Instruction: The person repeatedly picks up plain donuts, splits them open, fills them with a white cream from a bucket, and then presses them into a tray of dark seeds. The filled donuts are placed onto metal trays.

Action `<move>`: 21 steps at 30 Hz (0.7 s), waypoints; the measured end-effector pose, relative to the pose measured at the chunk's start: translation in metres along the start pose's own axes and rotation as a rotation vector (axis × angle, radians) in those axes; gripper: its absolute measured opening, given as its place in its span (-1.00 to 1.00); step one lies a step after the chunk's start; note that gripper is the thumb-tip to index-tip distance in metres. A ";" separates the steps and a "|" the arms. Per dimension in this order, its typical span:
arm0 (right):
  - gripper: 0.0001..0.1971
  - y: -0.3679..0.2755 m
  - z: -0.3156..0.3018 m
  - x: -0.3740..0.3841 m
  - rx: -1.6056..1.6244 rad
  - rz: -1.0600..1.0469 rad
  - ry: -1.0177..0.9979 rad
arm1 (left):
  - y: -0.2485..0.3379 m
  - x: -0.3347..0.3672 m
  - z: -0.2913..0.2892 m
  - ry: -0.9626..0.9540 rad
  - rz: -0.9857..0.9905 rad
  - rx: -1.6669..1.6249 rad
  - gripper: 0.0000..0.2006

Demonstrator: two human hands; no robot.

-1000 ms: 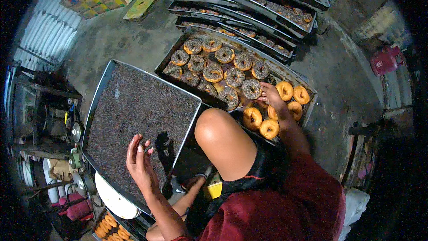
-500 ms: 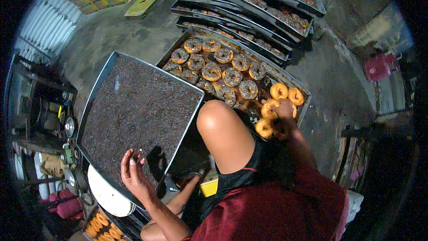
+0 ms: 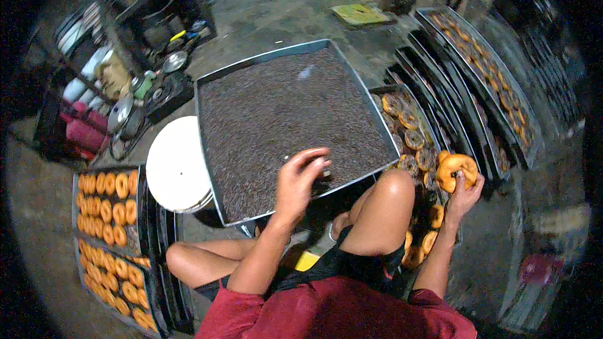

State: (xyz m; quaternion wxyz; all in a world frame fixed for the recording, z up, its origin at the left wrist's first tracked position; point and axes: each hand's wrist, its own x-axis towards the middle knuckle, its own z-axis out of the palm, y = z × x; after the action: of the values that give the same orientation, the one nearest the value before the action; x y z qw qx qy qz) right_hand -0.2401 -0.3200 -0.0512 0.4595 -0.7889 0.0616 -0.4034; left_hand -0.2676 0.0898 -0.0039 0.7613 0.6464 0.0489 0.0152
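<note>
In my right hand (image 3: 463, 196) is a plain golden doughnut (image 3: 457, 164), gripped with the thumb at its hole; a second one seems to sit behind it. The hand is raised over the near end of a tray of doughnuts (image 3: 414, 139), some topped with dark sprinkles, others plain. My left hand (image 3: 298, 182) hovers over the near part of a large square tray (image 3: 361, 81) filled with dark sprinkles (image 3: 282, 107). Its fingers are loosely curled and apart, with small pale bits on the fingertips and nothing held.
A stack of trays with sprinkled doughnuts (image 3: 496, 81) stands at the far right. Left of my knees, more trays hold plain doughnuts (image 3: 113, 213). A round white lid (image 3: 179, 169) lies beside the sprinkle tray. Pots and a burner (image 3: 166, 97) sit at the left.
My right hand has picked up the plain doughnut from the tray and lifted it. The view has swung left, and my left hand remains over the sprinkles.
</note>
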 end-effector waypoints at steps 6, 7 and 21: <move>-0.64 -0.198 0.108 0.010 0.852 0.327 -0.609 | 0.000 0.028 0.032 -0.549 -0.151 -0.979 -0.29; -0.62 -0.217 0.129 0.006 0.819 0.324 -0.747 | 0.002 0.025 0.024 -0.546 -0.153 -1.006 -0.32; -0.41 -0.360 0.249 -0.162 0.291 -0.850 -1.351 | 0.028 -0.084 -0.175 0.455 0.334 -0.602 -0.60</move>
State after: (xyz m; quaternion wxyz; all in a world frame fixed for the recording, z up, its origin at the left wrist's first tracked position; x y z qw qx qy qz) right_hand -0.2742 0.1290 0.0706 0.3031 -0.7504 -0.5872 0.0162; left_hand -0.3664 0.2591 0.0000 0.8732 0.3741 0.1040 0.2947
